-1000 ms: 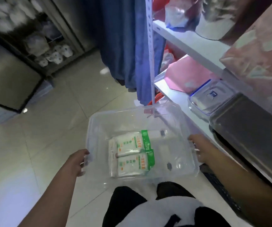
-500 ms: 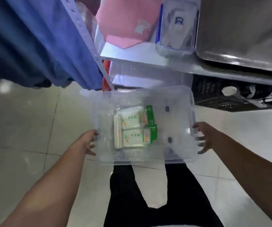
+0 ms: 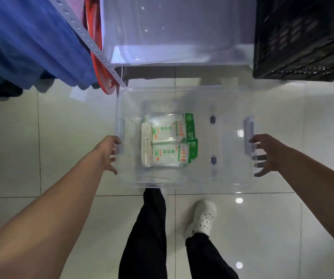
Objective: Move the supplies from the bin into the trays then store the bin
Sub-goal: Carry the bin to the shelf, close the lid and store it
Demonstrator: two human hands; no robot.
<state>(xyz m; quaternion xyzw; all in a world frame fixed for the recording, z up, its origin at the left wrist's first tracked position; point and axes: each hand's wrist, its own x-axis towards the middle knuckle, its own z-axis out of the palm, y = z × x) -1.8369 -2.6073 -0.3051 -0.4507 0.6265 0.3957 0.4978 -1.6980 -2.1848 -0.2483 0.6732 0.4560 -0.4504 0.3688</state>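
I hold a clear plastic bin point(image 3: 182, 90) low over the white tiled floor, level with my knees. My left hand point(image 3: 107, 154) presses on its left short side, thumb on the rim by the handle. At the right handle, my right hand point(image 3: 266, 154) has its fingers spread, and some show through the plastic. Two white packs with green ends point(image 3: 168, 143) lie side by side in the left half of the bin. No trays are in view.
Straight ahead is the bottom of a metal rack with a perforated post point(image 3: 93, 45). A large clear container point(image 3: 172, 27) and a black slotted crate point(image 3: 303, 37) stand there. Blue cloth point(image 3: 31, 37) hangs at left. My legs and a white shoe point(image 3: 202, 218) are below the bin.
My view has tipped from the shelves down to the floor. The bin has come down and nearer the rack's base, with both hands still at its sides and the packs unmoved inside.
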